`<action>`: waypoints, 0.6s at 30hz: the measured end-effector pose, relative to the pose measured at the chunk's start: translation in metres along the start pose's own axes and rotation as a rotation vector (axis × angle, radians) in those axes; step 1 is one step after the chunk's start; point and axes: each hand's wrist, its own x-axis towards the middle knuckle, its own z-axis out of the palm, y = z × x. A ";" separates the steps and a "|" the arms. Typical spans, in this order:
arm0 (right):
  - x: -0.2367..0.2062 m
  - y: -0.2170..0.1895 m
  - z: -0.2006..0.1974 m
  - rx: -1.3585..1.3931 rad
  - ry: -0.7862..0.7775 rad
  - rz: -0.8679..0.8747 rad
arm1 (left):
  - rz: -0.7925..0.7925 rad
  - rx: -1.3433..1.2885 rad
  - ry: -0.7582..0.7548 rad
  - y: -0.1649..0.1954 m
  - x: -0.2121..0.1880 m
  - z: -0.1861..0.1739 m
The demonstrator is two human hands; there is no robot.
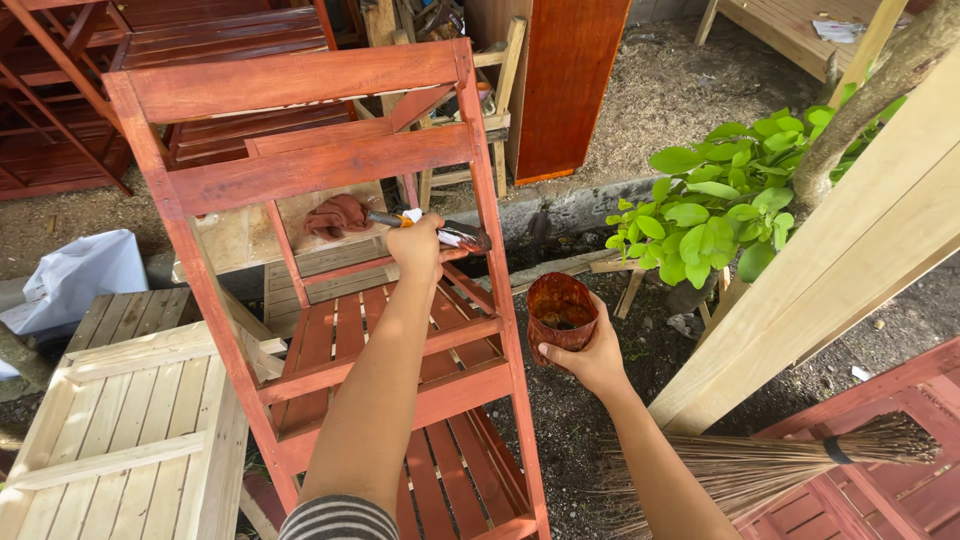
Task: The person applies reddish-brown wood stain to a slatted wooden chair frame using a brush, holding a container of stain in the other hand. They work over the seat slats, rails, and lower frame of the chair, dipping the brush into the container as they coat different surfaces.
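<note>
left hand [418,243]: closed in a grip around the handle of a paintbrush [440,233], reaching through the frame of the red-stained wooden chair [320,165]. the brush lies roughly level, handle to the left, stained bristles to the right, with the bristle end at or just beside the chair's right upright; actual contact cannot be confirmed.

right hand [590,355]: fingers wrapped around the lower part of a stain-coated cup [560,312], held upright to the right of the chair, clear of the frame. the cup's inside is dark; its fill level cannot be told.

chair: stands at centre, stained red across its backrest rails, uprights and slatted seat.

surroundings: a reddish rag [338,215] lies on a bare wooden surface behind the chair, left of the brush. an unstained slatted wood panel [120,420] lies near left. a pale plank [840,250] leans at right. a stick broom [760,465] lies near right. a green leafy plant [715,215] grows far right.
</note>
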 end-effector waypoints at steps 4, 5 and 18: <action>-0.004 0.005 -0.004 0.010 0.011 0.051 | -0.020 0.363 0.033 -0.034 -0.033 -0.019; -0.004 0.006 -0.004 0.009 0.012 0.051 | 0.023 0.469 0.041 -0.046 -0.047 -0.028; -0.006 0.002 -0.007 -0.009 0.026 0.047 | -0.138 0.413 0.055 -0.045 -0.056 -0.036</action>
